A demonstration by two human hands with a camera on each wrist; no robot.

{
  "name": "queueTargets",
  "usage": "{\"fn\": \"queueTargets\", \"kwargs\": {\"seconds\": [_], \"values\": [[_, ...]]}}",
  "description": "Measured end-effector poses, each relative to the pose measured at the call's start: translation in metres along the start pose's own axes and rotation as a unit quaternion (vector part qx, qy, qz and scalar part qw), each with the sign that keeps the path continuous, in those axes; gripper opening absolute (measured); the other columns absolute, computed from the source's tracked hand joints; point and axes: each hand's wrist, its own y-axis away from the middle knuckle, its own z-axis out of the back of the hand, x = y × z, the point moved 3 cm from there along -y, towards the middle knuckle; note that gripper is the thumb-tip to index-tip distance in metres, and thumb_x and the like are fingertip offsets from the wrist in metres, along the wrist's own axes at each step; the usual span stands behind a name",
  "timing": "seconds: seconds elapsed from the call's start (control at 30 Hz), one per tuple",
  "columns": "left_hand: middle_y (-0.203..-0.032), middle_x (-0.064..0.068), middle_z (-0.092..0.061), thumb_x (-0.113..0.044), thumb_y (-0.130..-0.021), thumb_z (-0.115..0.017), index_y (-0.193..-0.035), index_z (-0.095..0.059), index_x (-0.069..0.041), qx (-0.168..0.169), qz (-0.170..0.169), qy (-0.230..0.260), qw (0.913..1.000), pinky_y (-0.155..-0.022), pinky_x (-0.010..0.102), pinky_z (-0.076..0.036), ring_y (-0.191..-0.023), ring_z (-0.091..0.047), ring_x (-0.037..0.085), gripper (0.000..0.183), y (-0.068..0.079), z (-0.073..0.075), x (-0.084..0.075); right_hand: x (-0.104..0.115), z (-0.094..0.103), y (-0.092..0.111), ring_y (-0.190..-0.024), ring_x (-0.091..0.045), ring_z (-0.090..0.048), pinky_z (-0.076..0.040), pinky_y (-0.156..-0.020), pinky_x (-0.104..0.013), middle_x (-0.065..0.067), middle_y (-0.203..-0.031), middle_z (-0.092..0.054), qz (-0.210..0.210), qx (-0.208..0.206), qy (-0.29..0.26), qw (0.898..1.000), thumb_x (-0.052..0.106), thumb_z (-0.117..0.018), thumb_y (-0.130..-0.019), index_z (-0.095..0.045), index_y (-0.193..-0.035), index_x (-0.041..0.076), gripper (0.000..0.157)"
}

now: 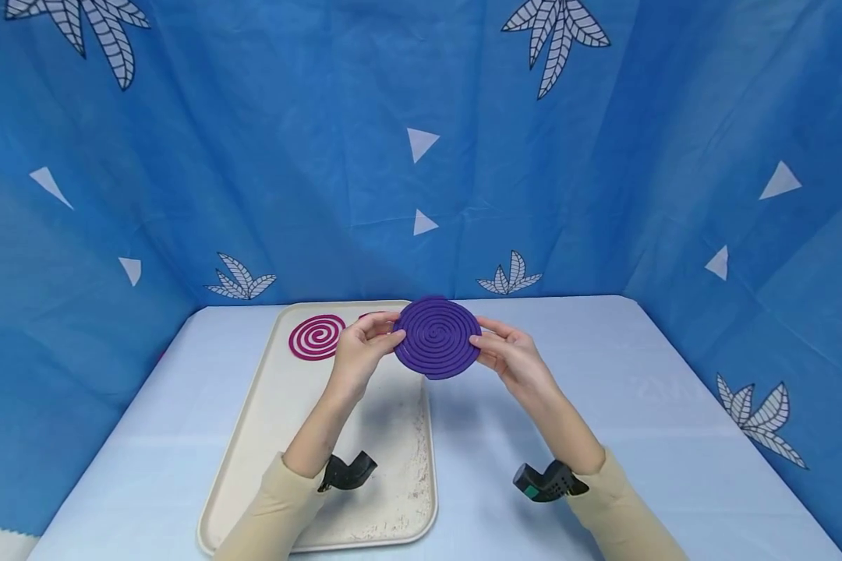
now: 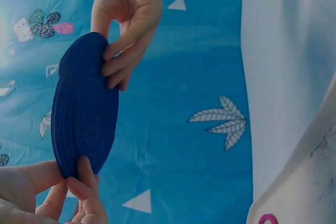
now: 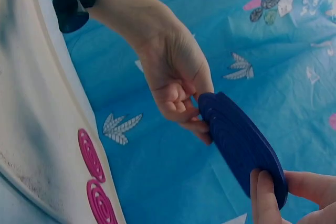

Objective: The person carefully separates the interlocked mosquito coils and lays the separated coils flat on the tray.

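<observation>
Fingers (image 1: 395,339) of the left hand (image 1: 360,354) and right hand (image 1: 515,360) pinch opposite rims of a round purple spiral disc (image 1: 437,338), neither hand nearer, its face toward the head camera, below frame centre; further left, a magenta spiral (image 1: 318,335) lies on the cream tray (image 1: 274,444).

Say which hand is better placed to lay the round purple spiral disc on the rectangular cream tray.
Probably the left hand: in the head view it appears over the tray, pinching the left edge of the disc. The right hand pinches the opposite edge, beyond the tray's right side.
</observation>
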Motion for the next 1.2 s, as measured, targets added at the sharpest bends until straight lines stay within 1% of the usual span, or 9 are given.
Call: {"fn": "queueTargets", "kwargs": {"seconds": [0.07, 0.13, 0.3, 0.47, 0.57, 0.67, 0.77, 0.97, 1.2], "values": [[-0.103, 0.01, -0.067, -0.003, -0.084, -0.069, -0.11, -0.068, 0.0, -0.009, -0.017, -0.035, 0.9992, -0.073, 0.016, -0.056, -0.083, -0.064, 0.008, 0.026, 0.003, 0.0, -0.003, 0.002, -0.003, 0.004, -0.081, -0.003, -0.069, -0.058, -0.077, -0.018, 0.008, -0.089, -0.071, 0.0, -0.005, 0.001, 1.0, -0.003, -0.054, -0.092, -0.032, -0.143, -0.007, 0.056], [-0.114, 0.011, -0.066, -0.005, -0.085, -0.069, -0.106, -0.07, -0.003, -0.009, -0.034, -0.08, 0.9962, -0.08, 0.019, -0.056, -0.092, -0.064, 0.014, 0.022, 0.007, -0.002, -0.003, 0.003, -0.004, 0.007, -0.082, -0.003, -0.069, -0.057, -0.078, -0.018, 0.009, -0.09, -0.07, 0.005, -0.011, 0.0, 1.0, -0.002, -0.054, -0.092, -0.032, -0.143, -0.008, 0.056], [-0.135, 0.013, -0.055, -0.013, -0.087, -0.068, -0.108, -0.072, -0.009, 0.036, -0.057, -0.159, 0.9849, -0.093, 0.038, -0.055, -0.114, -0.06, 0.03, 0.021, 0.015, -0.017, 0.004, 0.006, -0.007, 0.014, -0.082, -0.002, -0.067, -0.057, -0.081, -0.017, 0.008, -0.092, -0.068, 0.023, -0.03, -0.015, 0.999, 0.004, -0.054, -0.094, -0.036, -0.14, -0.008, 0.05], [-0.147, 0.017, -0.041, -0.022, -0.091, -0.065, -0.122, -0.066, -0.014, 0.1, -0.036, -0.144, 0.9838, -0.095, 0.042, -0.054, -0.121, -0.056, 0.035, 0.032, 0.021, -0.031, 0.011, 0.005, -0.01, 0.018, -0.09, -0.005, -0.067, -0.055, -0.088, -0.02, 0.005, -0.098, -0.068, 0.066, -0.017, -0.016, 0.998, 0.011, -0.05, -0.098, -0.041, -0.132, -0.008, 0.04], [-0.15, 0.015, -0.036, -0.026, -0.092, -0.063, -0.129, -0.061, -0.018, 0.116, -0.012, -0.121, 0.9858, -0.096, 0.044, -0.053, -0.118, -0.058, 0.035, 0.038, 0.024, -0.034, 0.011, 0.004, -0.012, 0.018, -0.094, -0.006, -0.067, -0.054, -0.091, -0.021, 0.006, -0.1, -0.068, 0.112, -0.004, 0.035, 0.993, 0.008, -0.052, -0.097, -0.046, -0.129, -0.011, 0.037], [-0.153, 0.014, -0.033, -0.028, -0.093, -0.062, -0.132, -0.058, -0.02, 0.12, 0.001, -0.107, 0.9869, -0.1, 0.044, -0.05, -0.123, -0.055, 0.034, 0.04, 0.026, -0.035, 0.008, 0.002, -0.014, 0.018, -0.092, -0.005, -0.066, -0.054, -0.091, -0.019, 0.009, -0.099, -0.069, 0.156, -0.009, 0.095, 0.983, 0.002, -0.057, -0.093, -0.052, -0.124, -0.012, 0.035], [-0.152, 0.015, -0.033, -0.028, -0.094, -0.06, -0.134, -0.056, -0.019, 0.123, -0.012, -0.106, 0.9866, -0.104, 0.045, -0.047, -0.128, -0.049, 0.036, 0.041, 0.028, -0.037, 0.004, 0.001, -0.016, 0.017, -0.089, -0.005, -0.066, -0.054, -0.088, -0.019, 0.01, -0.095, -0.069, 0.184, -0.018, 0.118, 0.976, -0.001, -0.06, -0.09, -0.055, -0.12, -0.013, 0.033], [-0.147, 0.012, -0.04, -0.03, -0.097, -0.055, -0.135, -0.053, -0.018, 0.135, -0.025, -0.104, 0.9849, -0.103, 0.045, -0.048, -0.129, -0.047, 0.034, 0.041, 0.033, -0.042, 0.0, -0.002, -0.018, 0.016, -0.09, -0.006, -0.066, -0.055, -0.089, -0.021, 0.01, -0.095, -0.07, 0.202, -0.012, 0.125, 0.971, 0.003, -0.062, -0.089, -0.057, -0.117, -0.014, 0.033], [-0.15, 0.016, -0.033, -0.03, -0.095, -0.058, -0.136, -0.052, -0.018, 0.133, -0.044, -0.129, 0.9818, -0.1, 0.048, -0.046, -0.13, -0.043, 0.034, 0.043, 0.038, -0.046, -0.004, -0.002, -0.018, 0.016, -0.093, -0.007, -0.066, -0.057, -0.086, -0.023, 0.008, -0.105, -0.064, 0.253, 0.023, 0.141, 0.957, 0.008, -0.062, -0.091, -0.059, -0.116, -0.014, 0.033]]}}
